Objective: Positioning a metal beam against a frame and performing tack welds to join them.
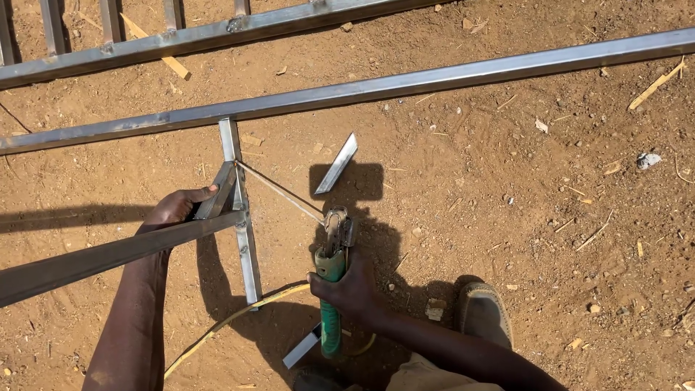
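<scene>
Where the reddish dirt ground (507, 166) spreads out underfoot, several lengths of square steel tube lie across it: one long tube (405, 83) runs from the left edge up to the right edge, a ladder-like frame (181, 36) with short rungs sits beyond it at the top, and a short upright tube (242, 217) meets the long one at a right angle. A loose angle-cut offcut (337, 163) lies just beside the joint, and scraps of wood and small stones are scattered around. A yellowish cable (232, 318) curls over the ground toward the person's feet, with one shoe (483, 313) visible at the right.

The left hand (177, 206) reaches in from the lower left, forearm extended, fingers pressed around a small diagonal brace piece (221, 192) that leans against the short upright tube; another grey tube (108, 257) crosses in front of that wrist and hides part of it. The right hand (351, 286) is clenched around the green handle of an electrode holder (333, 268) (its jaws pinch a thin welding rod (279, 192)), and the rod's tip touches the brace where it meets the upright.

Counted: two hands, one holder, one rod, one offcut, one shoe.
</scene>
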